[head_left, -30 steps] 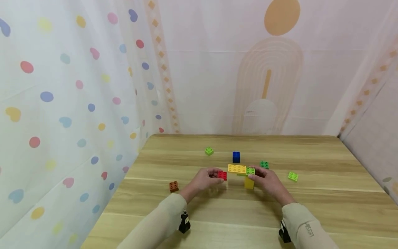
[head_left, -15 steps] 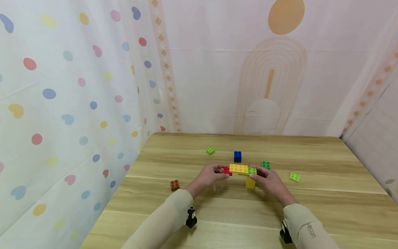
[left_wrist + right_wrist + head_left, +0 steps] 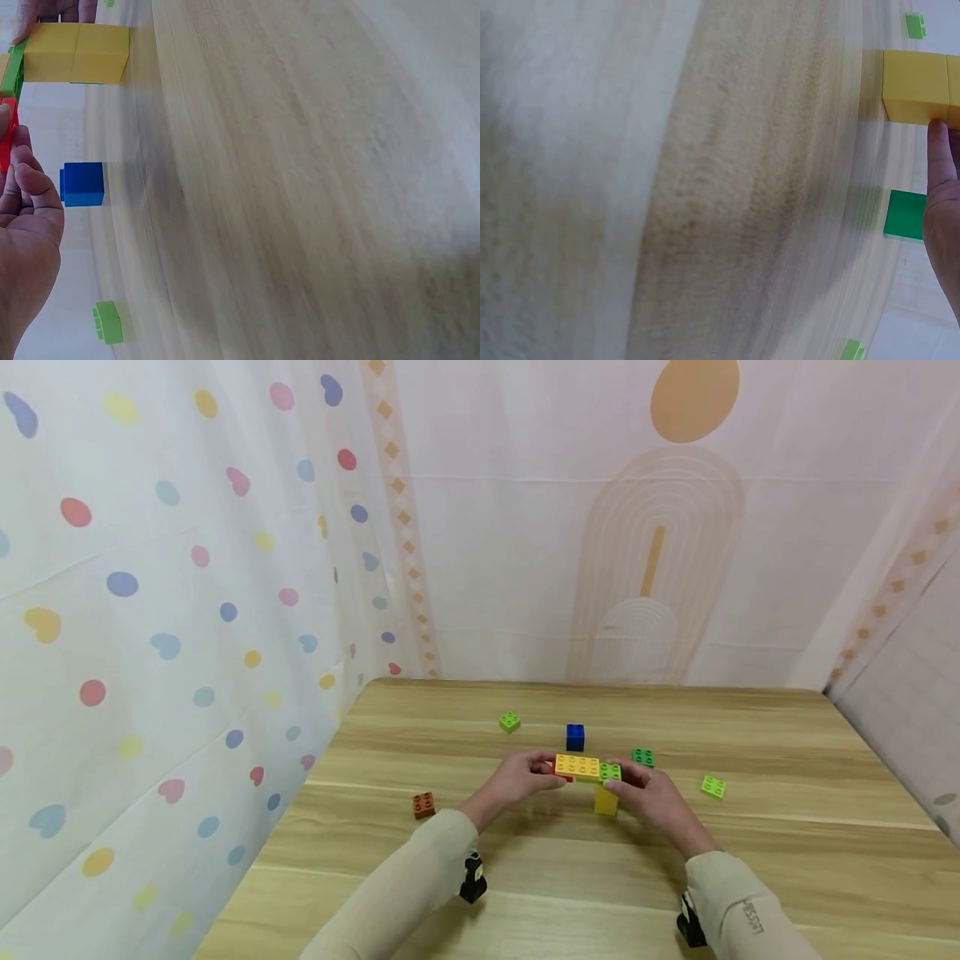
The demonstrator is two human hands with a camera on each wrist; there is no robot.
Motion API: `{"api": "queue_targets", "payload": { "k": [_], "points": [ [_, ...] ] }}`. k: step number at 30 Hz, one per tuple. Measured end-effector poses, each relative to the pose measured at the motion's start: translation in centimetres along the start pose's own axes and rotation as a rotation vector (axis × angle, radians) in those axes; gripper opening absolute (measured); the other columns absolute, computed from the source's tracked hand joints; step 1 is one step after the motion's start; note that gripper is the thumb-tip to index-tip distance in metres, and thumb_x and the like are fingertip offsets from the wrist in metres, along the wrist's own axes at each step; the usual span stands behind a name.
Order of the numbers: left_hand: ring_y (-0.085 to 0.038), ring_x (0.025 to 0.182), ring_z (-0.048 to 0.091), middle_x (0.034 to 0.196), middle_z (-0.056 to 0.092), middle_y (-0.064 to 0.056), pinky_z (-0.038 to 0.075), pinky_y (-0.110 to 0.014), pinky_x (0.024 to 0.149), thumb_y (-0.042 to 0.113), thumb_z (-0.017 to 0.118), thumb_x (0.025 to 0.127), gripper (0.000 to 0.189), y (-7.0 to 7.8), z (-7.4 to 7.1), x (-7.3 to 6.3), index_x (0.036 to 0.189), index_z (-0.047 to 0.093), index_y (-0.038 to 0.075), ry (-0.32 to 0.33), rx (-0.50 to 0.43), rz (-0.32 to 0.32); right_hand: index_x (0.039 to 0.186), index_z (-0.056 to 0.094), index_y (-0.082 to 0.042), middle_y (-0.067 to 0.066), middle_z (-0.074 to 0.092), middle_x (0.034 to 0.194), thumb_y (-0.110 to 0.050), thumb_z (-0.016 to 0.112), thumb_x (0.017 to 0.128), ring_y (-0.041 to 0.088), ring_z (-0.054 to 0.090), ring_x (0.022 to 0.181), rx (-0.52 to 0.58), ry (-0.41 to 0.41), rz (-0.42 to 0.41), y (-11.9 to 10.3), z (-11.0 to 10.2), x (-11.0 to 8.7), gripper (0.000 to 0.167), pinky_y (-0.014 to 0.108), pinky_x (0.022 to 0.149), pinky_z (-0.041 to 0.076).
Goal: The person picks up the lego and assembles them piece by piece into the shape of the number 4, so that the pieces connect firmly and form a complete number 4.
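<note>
Red brick (image 3: 7,150) moved beneath the long yellow brick (image 3: 577,766) (left fingers (image 3: 40,186) pinching it).

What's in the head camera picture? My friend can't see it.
A left hand pinches a red brick at the left end of a yellow and green toy structure, which the right hand grips. A blue brick, a green brick, a brown brick and two lime bricks lie on the wooden table, patterned cloth behind.

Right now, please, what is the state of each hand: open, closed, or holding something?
Left hand: closed, pinching the flat red plastic brick.
Right hand: closed, holding the yellow and light green plastic brick structure.
</note>
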State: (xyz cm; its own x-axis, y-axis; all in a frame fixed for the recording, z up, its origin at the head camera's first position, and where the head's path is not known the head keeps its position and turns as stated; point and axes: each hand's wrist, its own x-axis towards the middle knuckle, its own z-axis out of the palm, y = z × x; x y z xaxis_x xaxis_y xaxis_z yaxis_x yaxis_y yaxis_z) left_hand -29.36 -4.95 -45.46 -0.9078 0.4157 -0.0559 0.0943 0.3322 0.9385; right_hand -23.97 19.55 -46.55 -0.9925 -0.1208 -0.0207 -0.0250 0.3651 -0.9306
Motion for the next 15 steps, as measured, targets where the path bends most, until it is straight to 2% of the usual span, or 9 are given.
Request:
{"api": "queue_targets", "payload": {
  "k": [4, 9, 15],
  "points": [
    [-0.014, 0.087, 0.063, 0.094, 0.069, -0.004, 0.053, -0.034, 0.081, 0.01, 0.077, 0.087, 0.036, 0.17, 0.24, 0.16, 0.121, 0.067, 0.003, 0.003, -0.029, -0.002, 0.139, 0.055, -0.005, 0.015, 0.059, 0.13, -0.039, 0.067, 0.095, 0.025, 0.056, 0.111, 0.004, 0.0, 0.007, -0.07, 0.02, -0.08, 0.056, 0.037, 0.092, 0.049],
    [-0.014, 0.09, 0.064, 0.098, 0.069, -0.005, 0.053, -0.038, 0.085, 0.007, 0.076, 0.087, 0.04, 0.22, 0.48, 0.33, 0.125, 0.065, 0.002, 0.004, -0.09, -0.041, 0.139, 0.055, -0.005, 0.016, 0.059, 0.131, -0.038, 0.066, 0.096, 0.025, 0.056, 0.112, -0.001, 0.002, 0.011, -0.05, 0.01, -0.13, 0.056, 0.037, 0.092, 0.049],
    [-0.013, 0.085, 0.062, 0.099, 0.069, -0.005, 0.05, -0.032, 0.076, 0.003, 0.074, 0.087, 0.041, -0.12, 0.58, 0.6, 0.127, 0.064, 0.002, 0.002, -0.149, -0.054, 0.139, 0.055, -0.006, 0.016, 0.059, 0.13, -0.037, 0.066, 0.096, 0.025, 0.056, 0.111, -0.011, 0.007, 0.011, -0.08, -0.02, -0.05, 0.054, 0.038, 0.092, 0.049]
  ]
}}
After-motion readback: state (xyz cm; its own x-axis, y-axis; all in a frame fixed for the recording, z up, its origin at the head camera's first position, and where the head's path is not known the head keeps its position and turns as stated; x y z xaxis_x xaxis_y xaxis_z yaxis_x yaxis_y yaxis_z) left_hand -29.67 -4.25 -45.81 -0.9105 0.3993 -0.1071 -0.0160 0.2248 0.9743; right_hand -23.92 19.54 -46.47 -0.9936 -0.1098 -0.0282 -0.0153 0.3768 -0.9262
